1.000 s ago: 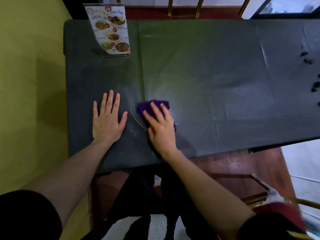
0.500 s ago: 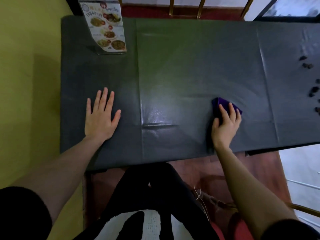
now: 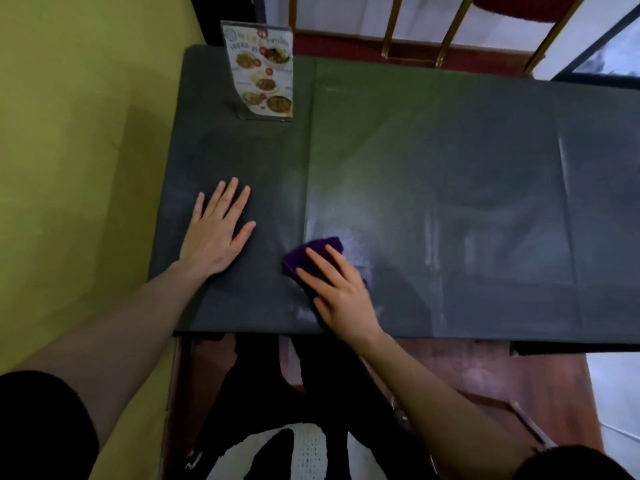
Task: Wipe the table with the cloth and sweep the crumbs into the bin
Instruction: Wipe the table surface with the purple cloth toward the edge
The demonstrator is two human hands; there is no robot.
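From my remote seat I see the left hand (image 3: 216,237) lying flat on the dark desk (image 3: 450,161), palm down, fingers straight and slightly spread, holding nothing. The right hand (image 3: 341,289) presses down on the purple cloth (image 3: 311,252) with straight fingers laid across it; the cloth sits bunched under the fingertips near the desk's front edge, just right of the left hand and apart from it (its far corner pokes out past the fingers). The surface around the cloth shows pale, streaky sheen. A laminated menu card (image 3: 261,71) stands upright at the far left corner of the desk, close to the yellow-green wall (image 3: 76,150). Beyond the far edge, gold chair legs (image 3: 450,29) stand on a red floor.
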